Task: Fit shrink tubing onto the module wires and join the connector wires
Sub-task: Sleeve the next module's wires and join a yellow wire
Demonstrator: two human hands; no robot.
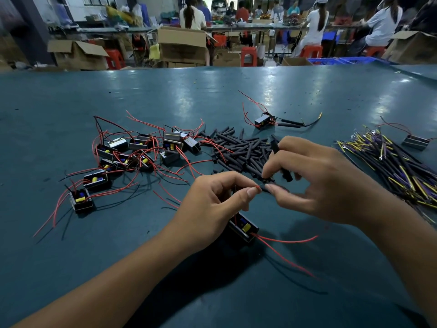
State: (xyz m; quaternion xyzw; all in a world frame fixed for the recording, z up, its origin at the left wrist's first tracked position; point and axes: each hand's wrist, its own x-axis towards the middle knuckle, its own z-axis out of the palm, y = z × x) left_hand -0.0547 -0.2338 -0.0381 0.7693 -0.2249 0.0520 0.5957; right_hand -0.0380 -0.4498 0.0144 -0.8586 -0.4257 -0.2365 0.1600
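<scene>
Above the teal table [71,268], the left hand [212,204] pinches a thin red module wire [256,187] steady while the right hand [319,181] pinches a short black shrink tube [276,188] at its tip, apparently for threading, spare tube held ready.

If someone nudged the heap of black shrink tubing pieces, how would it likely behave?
The shrink tubing pieces look like short, round, loose sleeves, so they would probably roll and scatter across the smooth table. They also look light: the right hand holds spares easily.
</scene>
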